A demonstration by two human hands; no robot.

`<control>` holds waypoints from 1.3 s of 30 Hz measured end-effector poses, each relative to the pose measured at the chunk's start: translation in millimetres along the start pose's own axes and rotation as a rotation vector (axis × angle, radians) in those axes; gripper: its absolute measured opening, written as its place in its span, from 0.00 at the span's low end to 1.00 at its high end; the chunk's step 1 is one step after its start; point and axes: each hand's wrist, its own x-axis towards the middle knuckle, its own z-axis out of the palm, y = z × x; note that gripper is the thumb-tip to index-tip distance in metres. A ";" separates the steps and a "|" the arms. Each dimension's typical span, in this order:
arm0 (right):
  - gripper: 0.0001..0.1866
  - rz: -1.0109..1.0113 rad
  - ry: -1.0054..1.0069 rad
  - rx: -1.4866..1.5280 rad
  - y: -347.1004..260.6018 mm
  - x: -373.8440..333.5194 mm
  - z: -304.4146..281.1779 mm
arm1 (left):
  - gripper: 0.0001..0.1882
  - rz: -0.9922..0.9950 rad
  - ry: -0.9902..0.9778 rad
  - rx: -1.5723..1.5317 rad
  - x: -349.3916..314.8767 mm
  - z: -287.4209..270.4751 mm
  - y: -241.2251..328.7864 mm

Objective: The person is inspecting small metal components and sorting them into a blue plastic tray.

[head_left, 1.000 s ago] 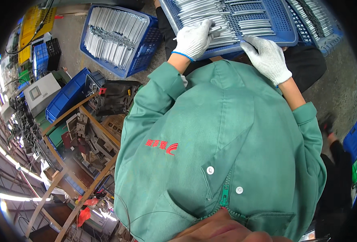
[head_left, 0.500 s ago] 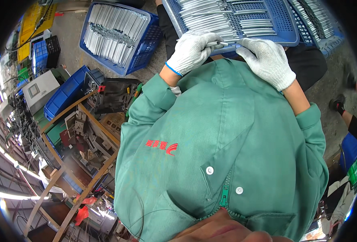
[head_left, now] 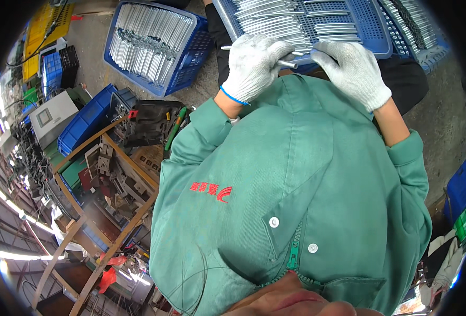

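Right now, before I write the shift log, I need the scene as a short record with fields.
left hand: white glove, closed around silvery rods
right hand: white glove, near the rod ends, contact unclear
in front: blue perforated tray holding similar rods
left side: blue basket packed with rods
clothing: green jacket

A yellow plastic crate (head_left: 39,30) shows at upper left; lower down, a boxy light-grey cabinet (head_left: 59,121) sits beside a long blue plastic bin (head_left: 85,125), near a brown wooden frame (head_left: 130,162).
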 end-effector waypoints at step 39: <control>0.20 0.135 0.110 0.102 30.7 -13.0 25.6 | 0.11 -0.245 -0.309 0.277 7.2 44.8 -40.9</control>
